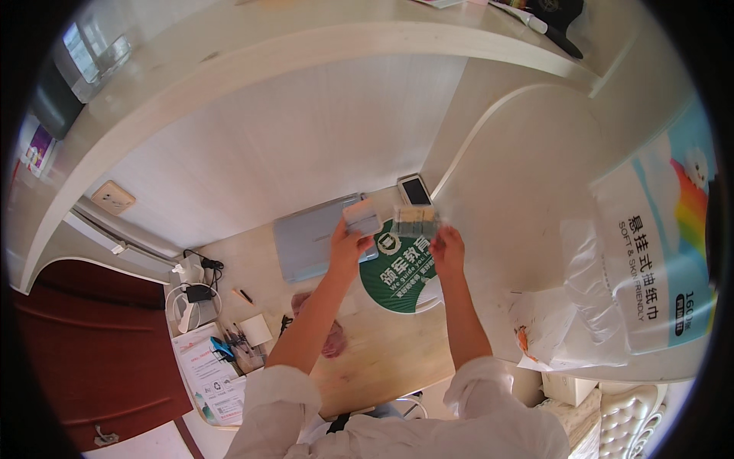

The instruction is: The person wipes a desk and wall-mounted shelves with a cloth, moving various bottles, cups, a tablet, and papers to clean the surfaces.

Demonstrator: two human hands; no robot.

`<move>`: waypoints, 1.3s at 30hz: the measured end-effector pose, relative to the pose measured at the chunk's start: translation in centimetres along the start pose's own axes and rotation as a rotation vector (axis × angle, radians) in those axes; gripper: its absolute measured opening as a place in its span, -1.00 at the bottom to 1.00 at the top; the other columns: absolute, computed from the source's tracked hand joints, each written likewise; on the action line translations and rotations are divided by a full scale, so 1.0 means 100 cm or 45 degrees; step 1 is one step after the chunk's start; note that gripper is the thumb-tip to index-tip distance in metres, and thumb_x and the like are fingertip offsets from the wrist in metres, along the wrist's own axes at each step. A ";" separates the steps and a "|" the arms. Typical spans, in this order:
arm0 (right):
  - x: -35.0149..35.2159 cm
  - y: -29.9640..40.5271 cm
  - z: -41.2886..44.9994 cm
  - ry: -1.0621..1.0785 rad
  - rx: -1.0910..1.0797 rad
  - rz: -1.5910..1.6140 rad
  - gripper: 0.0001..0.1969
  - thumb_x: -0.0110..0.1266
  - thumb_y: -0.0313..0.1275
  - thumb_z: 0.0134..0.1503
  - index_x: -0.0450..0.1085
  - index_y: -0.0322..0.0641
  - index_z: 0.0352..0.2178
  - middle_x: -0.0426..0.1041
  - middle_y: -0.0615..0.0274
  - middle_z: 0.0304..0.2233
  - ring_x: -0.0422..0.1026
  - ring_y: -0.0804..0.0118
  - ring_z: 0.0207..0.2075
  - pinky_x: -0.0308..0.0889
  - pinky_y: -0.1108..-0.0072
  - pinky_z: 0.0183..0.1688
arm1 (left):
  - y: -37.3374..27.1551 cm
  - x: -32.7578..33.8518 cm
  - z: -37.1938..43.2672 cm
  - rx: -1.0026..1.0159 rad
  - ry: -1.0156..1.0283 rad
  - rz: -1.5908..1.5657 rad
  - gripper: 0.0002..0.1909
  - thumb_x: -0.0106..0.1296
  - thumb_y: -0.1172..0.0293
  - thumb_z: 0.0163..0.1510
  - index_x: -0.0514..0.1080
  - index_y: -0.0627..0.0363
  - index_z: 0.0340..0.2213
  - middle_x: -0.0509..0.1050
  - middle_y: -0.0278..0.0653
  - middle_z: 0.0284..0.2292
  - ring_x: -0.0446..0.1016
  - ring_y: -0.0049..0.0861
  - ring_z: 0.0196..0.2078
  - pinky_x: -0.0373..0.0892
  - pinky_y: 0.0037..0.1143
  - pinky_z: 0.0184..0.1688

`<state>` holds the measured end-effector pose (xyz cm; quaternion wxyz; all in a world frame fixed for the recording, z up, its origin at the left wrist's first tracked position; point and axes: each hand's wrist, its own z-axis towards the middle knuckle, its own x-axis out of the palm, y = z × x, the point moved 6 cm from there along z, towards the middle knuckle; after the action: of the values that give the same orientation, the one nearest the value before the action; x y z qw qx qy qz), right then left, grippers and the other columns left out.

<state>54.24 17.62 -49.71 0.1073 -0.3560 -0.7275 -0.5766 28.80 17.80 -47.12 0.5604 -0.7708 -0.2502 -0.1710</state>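
My left hand (pixel 348 248) grips a small flat rectangular case (pixel 362 218), pale at the top and bluish below, held above a closed grey laptop (pixel 307 244). In my right hand (pixel 448 251) is a small transparent packet (pixel 415 222) with a yellowish upper part and a dark lower part; it is blurred, so its contents cannot be told. The two items are side by side, slightly apart. Beneath them lies a round green hand fan (pixel 381 287) bearing white writing, which partly overlaps the laptop. A white-framed device with a dark screen (pixel 415 190) rests behind the packet.
A reddish cloth (pixel 334 341) lies partly under my left forearm. Leftward are pens (pixel 243 296), a pen holder (pixel 248 358), printed papers (pixel 200 367) and a power adapter with cables (pixel 198 293). A large tissue pack (pixel 642 246) stands at right; a shelf (pixel 344 43) overhangs the desk (pixel 384 367).
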 end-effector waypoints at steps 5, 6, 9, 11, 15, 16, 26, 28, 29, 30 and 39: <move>-0.035 -0.009 -0.041 -0.032 0.034 -0.016 -0.92 -0.01 -0.51 0.07 0.25 -0.13 -0.38 0.40 0.26 -0.47 0.47 0.33 -0.44 0.44 0.55 -0.48 | 0.059 0.055 0.079 -0.022 -0.073 -0.012 -0.45 -0.21 0.69 0.03 0.11 0.12 0.09 0.38 -0.10 -0.24 0.49 -0.40 -0.40 0.51 -0.47 -0.37; -0.048 -0.006 -0.045 -0.061 0.041 -0.036 -0.92 -0.01 -0.52 0.07 0.25 -0.15 -0.38 0.42 0.23 -0.44 0.49 0.30 -0.39 0.47 0.52 -0.43 | 0.075 0.073 0.091 -0.029 -0.099 0.030 -0.44 -0.21 0.70 0.02 0.11 0.14 0.09 0.39 -0.08 -0.27 0.49 -0.40 -0.44 0.51 -0.47 -0.41; -0.052 0.008 -0.064 -0.104 0.012 -0.110 -0.93 -0.03 -0.53 0.08 0.25 -0.16 -0.40 0.43 0.20 -0.41 0.48 0.27 -0.33 0.48 0.47 -0.36 | 0.107 0.089 0.126 0.035 -0.143 0.118 -0.44 -0.20 0.71 0.01 0.10 0.19 0.09 0.40 -0.10 -0.37 0.49 -0.45 -0.50 0.50 -0.49 -0.52; -0.066 0.019 -0.072 -0.116 -0.029 -0.058 -0.95 -0.03 -0.54 0.08 0.26 -0.17 -0.40 0.43 0.20 -0.39 0.48 0.28 -0.30 0.47 0.48 -0.34 | 0.127 0.103 0.142 0.076 -0.148 0.417 -0.45 -0.14 0.65 0.02 0.12 0.24 0.08 0.39 -0.09 -0.44 0.48 -0.44 -0.49 0.43 -0.48 -0.55; -0.047 0.001 -0.063 0.075 0.012 0.164 -0.92 -0.01 -0.56 0.07 0.31 -0.16 -0.36 0.46 0.18 -0.32 0.46 0.27 -0.22 0.43 0.45 -0.23 | 0.135 0.056 0.183 0.397 -0.499 0.859 -0.54 -0.02 0.49 -0.02 0.23 0.38 -0.06 0.41 0.13 -0.31 0.45 -0.14 -0.29 0.37 -0.26 -0.31; -0.064 0.007 -0.062 0.022 -0.019 0.154 -0.92 -0.01 -0.56 0.07 0.31 -0.16 -0.36 0.46 0.18 -0.32 0.46 0.27 -0.22 0.43 0.45 -0.23 | 0.148 0.081 0.174 0.388 -0.451 1.066 -0.57 0.01 0.45 -0.03 0.26 0.39 -0.11 0.41 0.15 -0.31 0.42 -0.10 -0.24 0.33 -0.24 -0.23; -0.017 -0.026 0.039 0.097 0.078 0.346 -0.94 -0.01 -0.52 0.11 0.33 -0.15 -0.35 0.45 0.28 -0.28 0.45 0.37 -0.23 0.39 0.53 -0.25 | 0.134 0.098 0.135 -0.227 -0.053 0.045 -0.57 -0.20 0.04 0.15 0.37 0.14 -0.16 0.41 -0.28 -0.21 0.33 -0.45 -0.17 0.24 -0.49 -0.23; -0.024 -0.037 0.066 -0.039 0.033 0.255 -0.89 0.03 -0.47 0.11 0.27 -0.14 -0.33 0.43 0.29 -0.29 0.45 0.38 -0.32 0.39 0.53 -0.31 | 0.122 0.111 0.118 -0.241 -0.002 0.045 -0.54 -0.21 0.05 0.16 0.31 0.15 -0.07 0.35 -0.25 -0.11 0.27 -0.45 -0.09 0.20 -0.48 -0.13; -0.028 -0.040 0.076 -0.038 0.033 0.249 -0.89 0.03 -0.47 0.11 0.27 -0.14 -0.33 0.43 0.29 -0.29 0.45 0.38 -0.32 0.39 0.53 -0.31 | 0.119 0.119 0.113 -0.257 0.051 0.045 -0.49 -0.21 0.07 0.16 0.25 0.16 0.02 0.29 -0.22 -0.01 0.21 -0.45 0.00 0.16 -0.47 -0.04; -0.020 -0.052 0.081 -0.120 0.103 0.153 -0.89 0.03 -0.42 0.11 0.27 -0.14 -0.36 0.43 0.28 -0.35 0.45 0.38 -0.37 0.38 0.54 -0.40 | 0.115 0.109 0.118 -0.234 0.020 0.040 -0.49 -0.21 0.07 0.16 0.25 0.16 0.02 0.29 -0.22 -0.01 0.21 -0.45 0.00 0.16 -0.47 -0.04; -0.031 -0.065 0.104 0.146 0.309 -0.307 -0.60 -0.10 0.04 0.13 0.29 -0.09 -0.45 0.23 0.36 -0.69 0.25 0.47 -0.71 0.14 0.69 -0.78 | 0.106 0.100 0.135 0.321 0.199 1.318 -0.51 -0.43 0.14 0.24 0.29 0.34 -0.12 0.31 0.15 -0.05 0.30 -0.23 0.01 0.19 -0.33 0.07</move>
<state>55.00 25.39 -59.68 0.1209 -0.2173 -0.8219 -0.5125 42.81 29.97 -54.14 0.6766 -0.7050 0.1864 0.1021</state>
